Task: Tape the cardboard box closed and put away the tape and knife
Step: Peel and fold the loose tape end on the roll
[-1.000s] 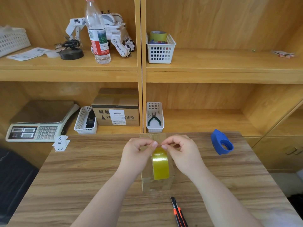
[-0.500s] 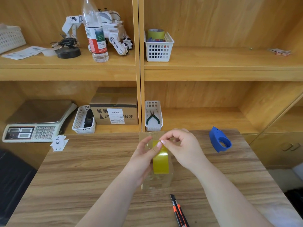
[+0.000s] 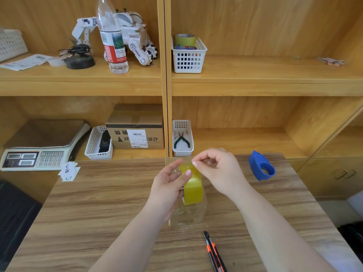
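A yellow tape roll (image 3: 192, 185) stands on edge on top of a small cardboard box (image 3: 188, 214) at the middle of the wooden table (image 3: 98, 213). My left hand (image 3: 169, 185) grips the roll's left side, thumb on its face. My right hand (image 3: 218, 169) pinches the tape's loose end at the top of the roll, between thumb and forefinger. Much of the box is hidden behind the roll and my hands. An orange and black utility knife (image 3: 214, 252) lies on the table just in front of the box, near the front edge.
A blue tape dispenser (image 3: 261, 165) lies on the table at the right. Shelves behind hold a white basket with tape rolls (image 3: 188, 55), a basket with pliers (image 3: 182, 138), a labelled carton (image 3: 135, 128), another basket (image 3: 98, 144), a scale (image 3: 39, 146) and a water bottle (image 3: 113, 36).
My left hand has let go of the tape end and dropped to grip the side of the roll. My right hand keeps pinching the tape end at the top.
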